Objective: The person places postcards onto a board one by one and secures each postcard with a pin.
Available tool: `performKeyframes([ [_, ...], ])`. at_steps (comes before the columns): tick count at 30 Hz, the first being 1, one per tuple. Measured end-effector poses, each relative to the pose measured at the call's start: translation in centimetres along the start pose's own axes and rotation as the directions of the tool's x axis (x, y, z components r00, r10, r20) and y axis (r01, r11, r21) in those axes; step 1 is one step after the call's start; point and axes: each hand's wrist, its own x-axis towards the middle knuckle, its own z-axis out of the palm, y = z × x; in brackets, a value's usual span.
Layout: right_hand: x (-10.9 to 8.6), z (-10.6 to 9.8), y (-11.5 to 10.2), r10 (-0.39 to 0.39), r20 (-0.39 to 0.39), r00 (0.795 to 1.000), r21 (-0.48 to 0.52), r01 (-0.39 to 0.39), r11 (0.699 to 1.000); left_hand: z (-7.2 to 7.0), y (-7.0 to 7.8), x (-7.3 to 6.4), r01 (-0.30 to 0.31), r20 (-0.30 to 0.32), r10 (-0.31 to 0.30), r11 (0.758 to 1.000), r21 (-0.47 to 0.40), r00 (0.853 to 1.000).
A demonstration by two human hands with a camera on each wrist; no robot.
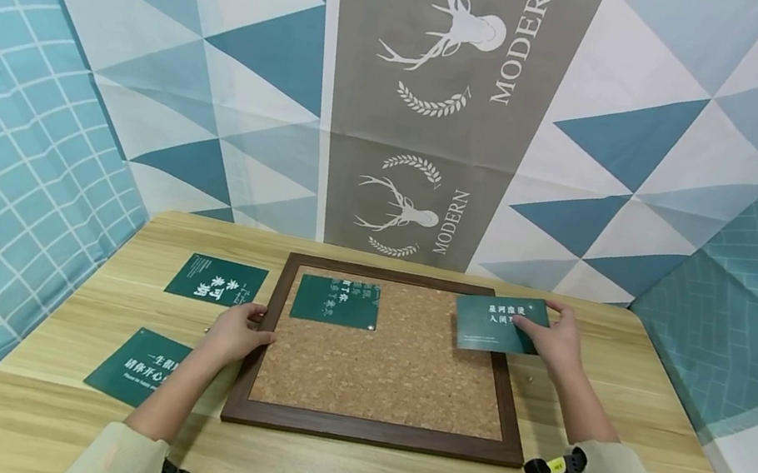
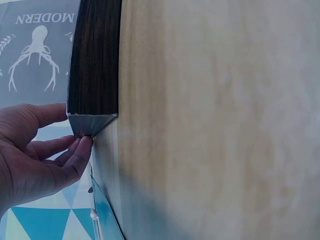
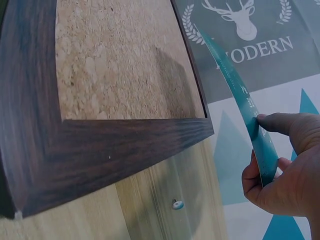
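A cork board [image 1: 385, 373] with a dark brown wooden frame lies on the table. My left hand [image 1: 238, 334] grips the left side of that frame; in the left wrist view the hand [image 2: 47, 155] has its thumb against the frame [image 2: 95, 60] and the fingertips at its outer edge. Between thumb and fingers my right hand [image 1: 560, 340] pinches a green card [image 1: 496, 325] with white writing, held above the board's upper right corner. The right wrist view shows this card [image 3: 240, 100] slightly bent, apart from the cork. Another green card [image 1: 335, 302] lies on the cork's upper left, a pin at its lower right corner.
Two more green cards lie left of the board: one upper [image 1: 216, 281], one lower [image 1: 138, 367] and partly behind my left forearm. A loose push pin [image 3: 177, 204] sits on the table right of the frame. A patterned cloth wall [image 1: 417, 192] rises behind the table.
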Motion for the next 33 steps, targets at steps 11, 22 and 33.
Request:
performKeyframes([
  [11, 0.1, 1.0, -0.7, 0.017, 0.009, 1.000, 0.004, -0.017, 1.000, 0.0, 0.0, -0.1, 0.001, 0.000, -0.001, 1.000, -0.007, 1.000],
  [22, 0.4, 2.1, -0.9, 0.022, 0.021, 1.000, 0.029, -0.022, 0.999, 0.0, 0.1, -0.1, -0.010, 0.002, 0.010, 1.000, 0.000, 1.000],
  [33, 0.6, 3.3, -1.3, 0.033, 0.020, 0.999, 0.047, -0.033, 0.998, -0.1, 0.1, -0.1, -0.010, -0.002, 0.010, 1.000, 0.000, 1.000],
])
